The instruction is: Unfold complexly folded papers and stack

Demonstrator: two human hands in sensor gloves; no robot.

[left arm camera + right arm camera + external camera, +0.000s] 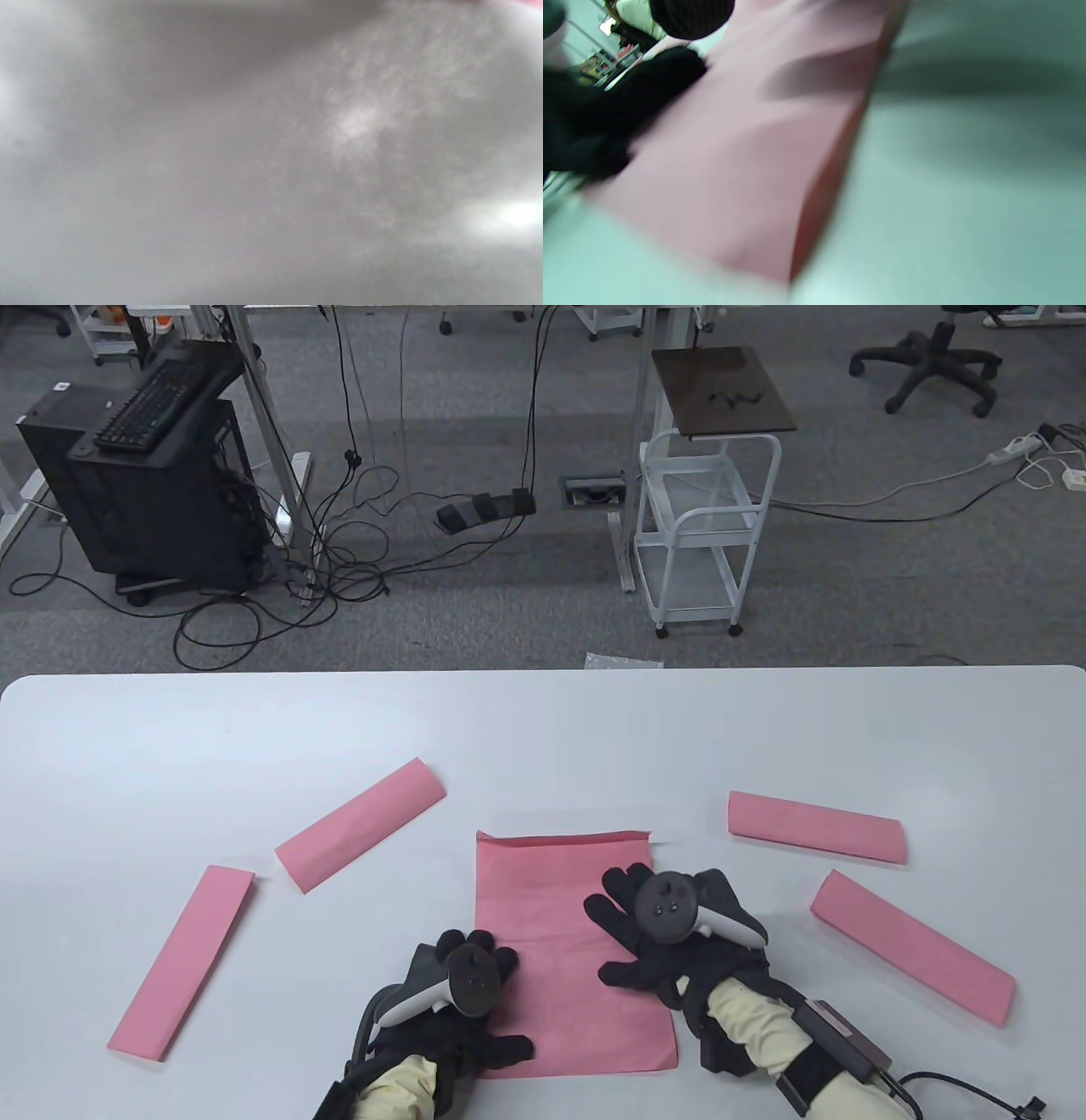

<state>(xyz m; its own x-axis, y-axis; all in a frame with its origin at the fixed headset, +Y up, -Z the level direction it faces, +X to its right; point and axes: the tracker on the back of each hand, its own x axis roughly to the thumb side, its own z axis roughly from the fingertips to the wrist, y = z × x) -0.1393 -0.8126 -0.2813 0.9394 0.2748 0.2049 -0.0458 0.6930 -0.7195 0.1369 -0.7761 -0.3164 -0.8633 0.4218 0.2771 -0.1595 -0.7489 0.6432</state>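
A big white table (170,729) fills the near part of the room. Past its far edge the floor is grey carpet (475,628). Far on the left stands a black computer box (144,509) with a black keyboard (153,407) lying tilted on top. Black cables (339,560) curl on the carpet beside it. A black foot pedal (484,510) lies near the middle. To the right stands a small white cart (704,534) on wheels, with a dark brown board (721,390) above it. Far right there is a black chair base (933,364) and a white power strip (1014,449).
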